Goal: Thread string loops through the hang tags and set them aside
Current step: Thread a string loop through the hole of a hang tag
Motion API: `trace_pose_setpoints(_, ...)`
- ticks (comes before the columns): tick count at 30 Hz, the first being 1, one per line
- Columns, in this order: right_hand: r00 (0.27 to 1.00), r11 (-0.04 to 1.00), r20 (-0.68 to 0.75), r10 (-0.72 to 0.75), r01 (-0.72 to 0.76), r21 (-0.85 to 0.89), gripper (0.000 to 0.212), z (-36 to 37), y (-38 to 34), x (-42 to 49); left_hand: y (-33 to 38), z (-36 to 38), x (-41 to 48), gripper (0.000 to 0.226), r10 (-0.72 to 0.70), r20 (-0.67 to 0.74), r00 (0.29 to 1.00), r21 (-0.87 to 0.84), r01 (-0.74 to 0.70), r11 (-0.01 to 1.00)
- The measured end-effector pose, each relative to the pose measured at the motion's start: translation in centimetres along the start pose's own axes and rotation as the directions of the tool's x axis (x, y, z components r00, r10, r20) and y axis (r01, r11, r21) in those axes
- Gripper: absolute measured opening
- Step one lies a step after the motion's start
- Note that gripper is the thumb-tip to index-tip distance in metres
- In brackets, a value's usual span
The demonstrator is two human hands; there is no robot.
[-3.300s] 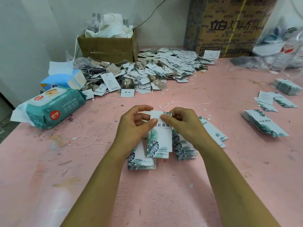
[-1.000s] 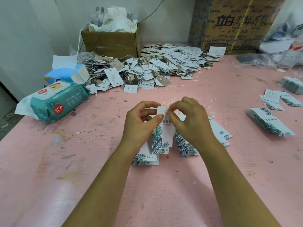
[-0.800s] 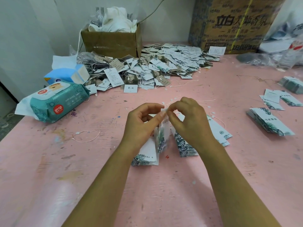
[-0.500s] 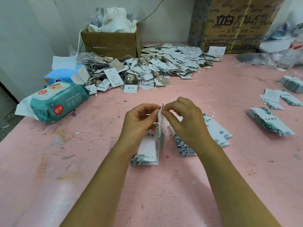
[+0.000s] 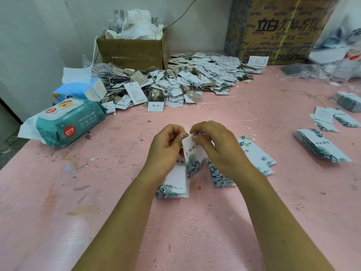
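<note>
A: Where's the hang tag (image 5: 193, 155)?
B: Held upright over the pink desk (image 5: 97, 212). The left hand (image 5: 166, 147) pinches its top edge, and the right hand (image 5: 216, 149) pinches the top corner with curled fingers.
A: And the string (image 5: 187, 127)?
B: It's a pale strand by the fingertips. I cannot tell if it's through the hole.
A: Anything else?
B: Tag stacks (image 5: 173, 184) lie under the hands, and a heap of strung tags (image 5: 185, 81) sits at the back

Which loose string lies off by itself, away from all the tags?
The looped string left of the left hand, alone on the pink table; the rest lie close to tags.
</note>
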State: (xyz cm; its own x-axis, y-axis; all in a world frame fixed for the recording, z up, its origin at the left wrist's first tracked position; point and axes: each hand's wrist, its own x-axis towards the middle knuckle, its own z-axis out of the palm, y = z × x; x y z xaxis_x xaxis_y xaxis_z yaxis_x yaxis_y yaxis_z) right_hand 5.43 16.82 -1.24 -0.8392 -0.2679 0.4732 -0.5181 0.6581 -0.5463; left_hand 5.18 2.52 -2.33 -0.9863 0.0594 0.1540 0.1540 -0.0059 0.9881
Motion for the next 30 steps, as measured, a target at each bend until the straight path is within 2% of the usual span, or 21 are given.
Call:
trace_pose_setpoints(3,1.000,1.000,-0.018,0.005,-0.004,0.029,0.013,-0.4,0.4,-0.1,0.2,0.0,0.1,0.020,0.003,-0.041,0.999,-0.047,-0.005,0.999)
trace_pose_setpoints(8,0.998,0.987,-0.020,0.063,-0.059,0.146,0.030,-0.3,0.7,-0.2,0.5,-0.1,0.3,0.020,-0.062,-0.022,0.998,-0.389,0.049,0.920)
trace_pose_setpoints(12,0.983,0.977,-0.130,0.132,-0.107,0.183,0.008,-0.5,1.0,0.0,0.7,-0.5,0.3,0.021,-0.099,-0.001,0.995,-0.562,0.081,0.823)
trace_pose_setpoints(15,0.952,0.944,-0.178,0.250,-0.198,0.264,0.007,-0.7,1.7,0.1,0.5,-0.6,0.5,0.023,-0.126,-0.030,0.992,-0.589,0.085,0.804)
trace_pose_setpoints(20,0.890,0.886,-0.220,0.400,-0.315,0.340,0.010,-1.1,2.7,0.2,0.5,-0.8,0.5,0.019,-0.120,-0.088,0.989,-0.557,0.051,0.829)
trace_pose_setpoints(26,0.830,0.791,-0.264,0.491,-0.298,0.534,0.008,-1.5,2.7,0.2,0.4,-1.0,0.5,0.010,-0.096,-0.132,0.987,-0.509,0.016,0.861)
trace_pose_setpoints(30,0.844,0.722,-0.225,0.488,-0.245,0.647,0.014,-1.7,2.3,0.1,0.3,-0.9,0.4,0.023,-0.068,-0.139,0.988,-0.465,-0.004,0.885)
